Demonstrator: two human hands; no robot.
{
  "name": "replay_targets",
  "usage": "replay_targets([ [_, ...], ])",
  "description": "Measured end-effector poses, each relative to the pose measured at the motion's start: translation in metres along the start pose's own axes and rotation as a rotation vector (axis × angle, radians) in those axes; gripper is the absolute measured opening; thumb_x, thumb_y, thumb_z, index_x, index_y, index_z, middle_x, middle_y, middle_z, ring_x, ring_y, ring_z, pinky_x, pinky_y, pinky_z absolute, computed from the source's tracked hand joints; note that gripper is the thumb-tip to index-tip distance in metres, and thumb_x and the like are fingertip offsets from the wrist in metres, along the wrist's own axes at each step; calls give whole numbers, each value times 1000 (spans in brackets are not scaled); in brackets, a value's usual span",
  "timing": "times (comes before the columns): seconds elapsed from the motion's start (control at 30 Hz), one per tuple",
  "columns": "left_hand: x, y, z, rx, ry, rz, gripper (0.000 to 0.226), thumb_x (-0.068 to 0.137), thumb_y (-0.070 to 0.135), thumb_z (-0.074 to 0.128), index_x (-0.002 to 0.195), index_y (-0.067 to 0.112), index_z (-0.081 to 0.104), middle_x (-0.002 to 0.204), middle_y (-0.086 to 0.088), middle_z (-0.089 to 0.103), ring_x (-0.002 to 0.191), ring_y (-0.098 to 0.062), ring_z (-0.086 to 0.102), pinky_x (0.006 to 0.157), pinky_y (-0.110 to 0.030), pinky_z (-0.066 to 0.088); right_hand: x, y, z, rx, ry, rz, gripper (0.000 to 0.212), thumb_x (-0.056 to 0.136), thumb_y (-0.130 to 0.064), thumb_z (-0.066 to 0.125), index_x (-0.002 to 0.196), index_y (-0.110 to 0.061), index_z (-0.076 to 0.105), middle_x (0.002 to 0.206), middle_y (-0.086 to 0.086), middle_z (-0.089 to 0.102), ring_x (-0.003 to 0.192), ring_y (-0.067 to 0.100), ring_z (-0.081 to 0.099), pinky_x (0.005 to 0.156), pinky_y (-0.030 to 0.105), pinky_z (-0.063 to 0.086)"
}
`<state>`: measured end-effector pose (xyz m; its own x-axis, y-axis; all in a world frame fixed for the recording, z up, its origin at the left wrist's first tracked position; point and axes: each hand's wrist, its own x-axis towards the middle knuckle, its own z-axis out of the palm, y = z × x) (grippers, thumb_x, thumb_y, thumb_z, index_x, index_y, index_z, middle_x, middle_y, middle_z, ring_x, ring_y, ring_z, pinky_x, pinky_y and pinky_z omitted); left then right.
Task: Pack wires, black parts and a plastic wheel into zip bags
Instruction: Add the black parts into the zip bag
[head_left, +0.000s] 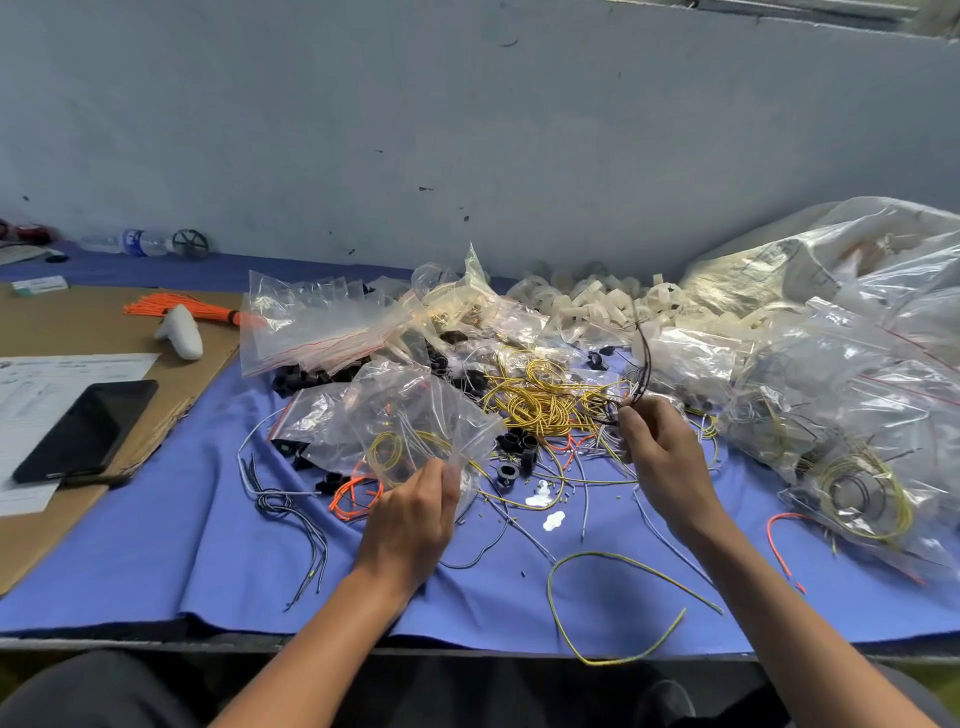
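My left hand (415, 512) pinches the lower edge of a clear zip bag (410, 415) that holds a coiled yellow wire. My right hand (657, 447) pinches a thin black wire (644, 358) that rises upward from my fingers. Between the hands lies a tangle of yellow wires (540, 395). Small black parts (517, 449) sit on the blue cloth (156, 545) just below that tangle. White plastic wheels (587, 301) are heaped at the back. Loose grey wires (280, 504), orange wires (353, 493) and a long yellow-green wire (623, 608) lie scattered in front.
Filled clear bags (857, 405) pile up on the right. Empty zip bags (317, 322) lie at the back centre. A cardboard sheet (93, 322) on the left carries a phone (85, 431), papers, a white handle (182, 330) and orange ties (192, 306). A water bottle (130, 242) lies by the wall.
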<state>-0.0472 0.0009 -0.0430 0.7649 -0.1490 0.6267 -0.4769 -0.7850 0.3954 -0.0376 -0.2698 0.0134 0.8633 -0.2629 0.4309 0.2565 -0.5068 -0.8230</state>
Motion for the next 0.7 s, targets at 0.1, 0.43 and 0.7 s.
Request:
replay_targets([
  [0.1, 0, 0, 0, 8, -2, 6, 37, 103, 35, 31, 76, 16, 47, 57, -3, 58, 46, -34, 56, 45, -25, 22, -29, -21, 10, 386, -105, 129, 15, 100, -11, 50, 87, -9, 57, 67, -3, 56, 60, 14, 51, 54, 25, 46],
  [0.43, -3, 1, -2, -34, -21, 44, 29, 102, 38, 28, 88, 18, 43, 65, -7, 61, 54, -37, 59, 46, -28, 27, -61, -48, 108, 580, -542, 447, 12, 98, -9, 53, 87, -4, 56, 65, 2, 52, 59, 13, 49, 55, 25, 43],
  [0.7, -2, 6, -10, -13, 30, 57, 21, 99, 30, 38, 83, 19, 44, 61, 1, 54, 48, -26, 54, 43, -27, 24, -19, -73, 149, 960, -763, 566, 29, 82, -16, 73, 107, -3, 70, 92, 9, 71, 80, 18, 68, 71, 30, 57],
])
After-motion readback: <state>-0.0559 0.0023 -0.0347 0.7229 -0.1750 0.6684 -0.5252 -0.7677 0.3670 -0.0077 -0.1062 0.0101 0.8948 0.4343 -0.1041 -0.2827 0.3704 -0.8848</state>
